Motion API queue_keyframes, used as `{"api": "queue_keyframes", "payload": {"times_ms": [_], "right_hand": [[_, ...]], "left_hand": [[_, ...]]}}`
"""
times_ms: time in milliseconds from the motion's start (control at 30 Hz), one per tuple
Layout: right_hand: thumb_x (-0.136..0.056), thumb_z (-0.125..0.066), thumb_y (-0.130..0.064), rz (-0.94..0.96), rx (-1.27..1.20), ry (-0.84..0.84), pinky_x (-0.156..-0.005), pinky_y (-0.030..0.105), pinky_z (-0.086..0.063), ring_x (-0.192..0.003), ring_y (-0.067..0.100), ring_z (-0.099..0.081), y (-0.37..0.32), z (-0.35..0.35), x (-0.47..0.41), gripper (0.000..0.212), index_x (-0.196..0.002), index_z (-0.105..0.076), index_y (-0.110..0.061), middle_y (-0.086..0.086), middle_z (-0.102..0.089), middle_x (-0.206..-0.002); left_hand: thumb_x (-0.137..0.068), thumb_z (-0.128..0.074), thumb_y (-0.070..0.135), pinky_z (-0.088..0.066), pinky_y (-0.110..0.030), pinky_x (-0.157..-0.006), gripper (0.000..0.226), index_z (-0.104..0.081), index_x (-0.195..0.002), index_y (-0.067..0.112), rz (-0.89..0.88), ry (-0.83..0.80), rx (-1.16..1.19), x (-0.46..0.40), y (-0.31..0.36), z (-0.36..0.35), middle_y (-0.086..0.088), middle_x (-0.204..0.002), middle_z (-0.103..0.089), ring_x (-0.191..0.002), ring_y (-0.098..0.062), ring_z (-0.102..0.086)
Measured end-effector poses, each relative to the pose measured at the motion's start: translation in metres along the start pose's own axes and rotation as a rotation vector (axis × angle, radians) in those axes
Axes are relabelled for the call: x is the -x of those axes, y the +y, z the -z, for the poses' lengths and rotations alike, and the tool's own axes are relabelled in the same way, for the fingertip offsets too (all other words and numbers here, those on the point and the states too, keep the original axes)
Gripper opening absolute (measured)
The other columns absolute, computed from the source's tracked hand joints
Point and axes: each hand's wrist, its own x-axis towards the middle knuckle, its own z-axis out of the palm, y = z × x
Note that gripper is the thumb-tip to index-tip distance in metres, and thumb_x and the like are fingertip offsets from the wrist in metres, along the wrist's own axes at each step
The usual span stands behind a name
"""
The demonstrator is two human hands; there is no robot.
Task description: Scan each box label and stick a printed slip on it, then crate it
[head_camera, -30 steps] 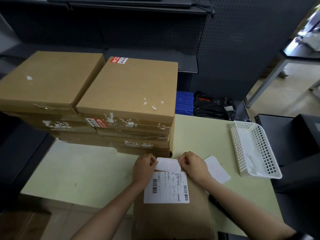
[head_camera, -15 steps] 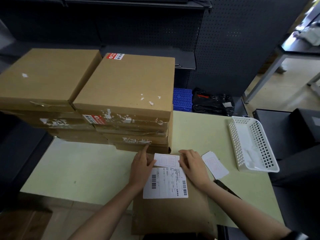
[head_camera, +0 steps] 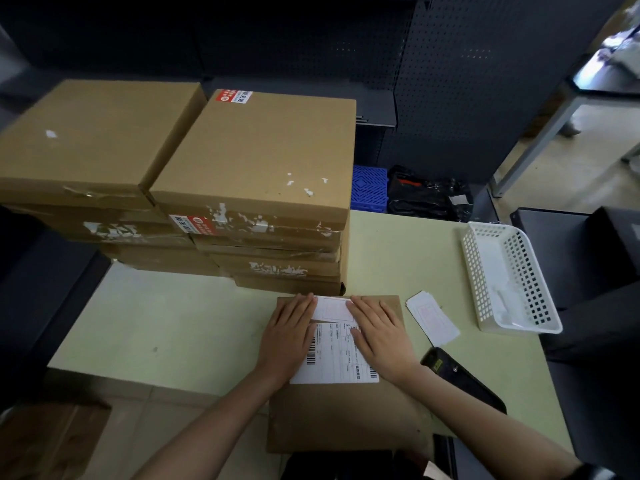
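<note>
At your 12 o'clock, the box [head_camera: 341, 410] is plain brown cardboard; its label [head_camera: 337, 358] is white with black barcodes, the slip [head_camera: 333, 309] white with faint pink print. At 11 o'clock, tan stacked boxes [head_camera: 249, 161] carry red-and-white stickers [head_camera: 234, 96]. The table [head_camera: 180, 323] is pale green. At 2 o'clock, your white basket [head_camera: 519, 271] shows a square-hole grid; beyond, a blue crate [head_camera: 369, 187].

On the bench [head_camera: 173, 323], a box [head_camera: 339, 420] lies at the near edge with a shipping label [head_camera: 336, 355] on top and a slip [head_camera: 334, 308] just behind the label. Both hands lie flat on it, the left hand [head_camera: 289, 336] left of the slip, the right hand [head_camera: 381, 336] right. Two stacks of boxes [head_camera: 242, 161] stand behind; loose slips [head_camera: 433, 318], a scanner [head_camera: 460, 381] and a basket [head_camera: 512, 278] lie to the right.
</note>
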Motion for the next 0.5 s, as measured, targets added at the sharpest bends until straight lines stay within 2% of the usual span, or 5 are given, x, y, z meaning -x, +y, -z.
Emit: {"api": "queue_keyframes", "payload": {"times_ms": [100, 167, 367, 433, 500], "right_hand": [[-0.101, -0.029, -0.041, -0.006, -0.015, -0.004, -0.118, 0.034, -0.008, -0.142, 0.011, -0.029, -0.002, 0.002, 0.001, 0.050, -0.147, -0.036, -0.021, -0.005, -0.038, -0.151], [-0.101, -0.028, -0.041, -0.008, -0.013, -0.011, -0.118, 0.033, -0.007, -0.142, 0.010, -0.027, -0.002, 0.003, 0.001, 0.051, -0.147, -0.036, -0.022, -0.005, -0.038, -0.151], [-0.101, -0.019, -0.045, -0.027, -0.076, -0.021, -0.118, 0.026, 0.007, -0.145, 0.007, -0.014, -0.005, 0.013, 0.003, 0.055, -0.151, -0.024, -0.024, -0.007, -0.023, -0.157], [-0.100, -0.019, -0.047, -0.060, -0.119, 0.029, -0.119, 0.027, 0.002, -0.144, 0.005, -0.016, -0.006, 0.018, 0.007, 0.056, -0.150, -0.027, -0.023, -0.007, -0.025, -0.156], [-0.099, -0.020, -0.049, -0.132, -0.187, 0.093, -0.120, 0.029, -0.007, -0.141, 0.005, -0.021, -0.007, 0.022, 0.014, 0.057, -0.148, -0.031, -0.023, -0.008, -0.029, -0.154]], "left_hand": [[-0.102, -0.013, 0.039, -0.019, -0.033, -0.113, 0.055, -0.043, -0.141, 0.013, 0.011, -0.028, -0.003, 0.001, 0.001, 0.001, -0.002, -0.143, -0.048, -0.135, -0.016, -0.037], [-0.101, -0.021, 0.037, -0.019, -0.033, -0.113, 0.052, -0.044, -0.140, 0.012, 0.009, -0.022, -0.005, 0.001, 0.001, 0.002, -0.002, -0.143, -0.049, -0.134, -0.015, -0.035], [-0.095, -0.032, 0.034, -0.022, -0.037, -0.117, 0.050, -0.047, -0.139, 0.015, -0.041, 0.016, 0.013, 0.006, -0.004, 0.006, -0.003, -0.143, -0.048, -0.134, -0.019, -0.043], [-0.094, -0.035, 0.035, -0.024, -0.041, -0.115, 0.051, -0.044, -0.140, 0.015, -0.040, 0.042, 0.040, 0.011, -0.007, 0.007, -0.003, -0.145, -0.046, -0.134, -0.019, -0.042], [-0.093, -0.035, 0.039, -0.021, -0.038, -0.114, 0.056, -0.039, -0.143, 0.015, 0.013, 0.068, 0.101, 0.018, -0.011, 0.009, -0.003, -0.148, -0.041, -0.136, -0.019, -0.038]]}}
